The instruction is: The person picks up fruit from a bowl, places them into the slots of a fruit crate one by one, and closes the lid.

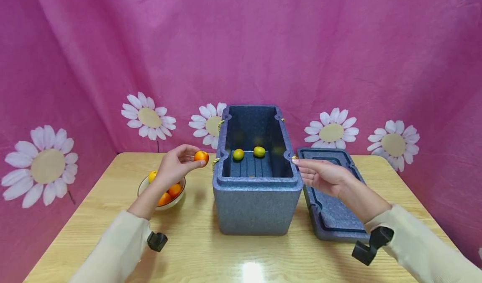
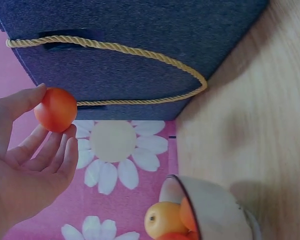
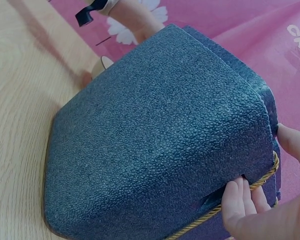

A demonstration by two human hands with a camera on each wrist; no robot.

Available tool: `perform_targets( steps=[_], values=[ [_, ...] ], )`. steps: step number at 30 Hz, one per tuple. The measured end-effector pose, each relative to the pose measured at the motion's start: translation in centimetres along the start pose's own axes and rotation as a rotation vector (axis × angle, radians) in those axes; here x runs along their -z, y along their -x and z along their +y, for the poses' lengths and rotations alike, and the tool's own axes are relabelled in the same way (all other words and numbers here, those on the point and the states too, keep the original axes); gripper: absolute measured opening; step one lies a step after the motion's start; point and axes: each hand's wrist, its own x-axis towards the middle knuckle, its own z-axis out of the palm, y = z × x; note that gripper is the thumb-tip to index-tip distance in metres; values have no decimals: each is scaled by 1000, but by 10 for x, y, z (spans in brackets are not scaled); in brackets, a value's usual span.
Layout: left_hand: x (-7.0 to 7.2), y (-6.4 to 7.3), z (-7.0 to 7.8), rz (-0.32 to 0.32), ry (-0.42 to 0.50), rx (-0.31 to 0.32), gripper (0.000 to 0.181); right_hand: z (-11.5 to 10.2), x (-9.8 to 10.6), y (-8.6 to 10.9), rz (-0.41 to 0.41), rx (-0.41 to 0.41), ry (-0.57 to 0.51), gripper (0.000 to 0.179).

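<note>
My left hand [image 1: 174,165] holds a round orange-red fruit [image 1: 201,158] between thumb and fingers, just left of a grey foam box [image 1: 257,207]. The left wrist view shows this hand beside the box wall with its yellow rope handle [image 2: 140,52]. On the box's right side is my right hand [image 1: 325,176], thumb at the rim and fingertips [image 3: 233,200] against the outer wall by the rope. Inside the uncovered box lie two yellow-green fruits [image 1: 238,154], and a sliver of orange shows behind the near wall.
A white bowl [image 2: 215,210] with a dark rim holds several orange and yellow fruits, partly hidden behind my left forearm in the head view. The box lid [image 1: 339,207] lies right of the box on the wooden table [image 1: 260,253]. A pink daisy-print curtain [image 1: 263,44] hangs behind.
</note>
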Motion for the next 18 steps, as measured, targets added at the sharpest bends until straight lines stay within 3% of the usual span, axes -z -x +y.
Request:
perform_targets(
  steps=[18],
  values=[
    [15, -7, 30, 18, -5, -69, 43, 0, 1, -2, 23, -17, 16, 86]
  ],
)
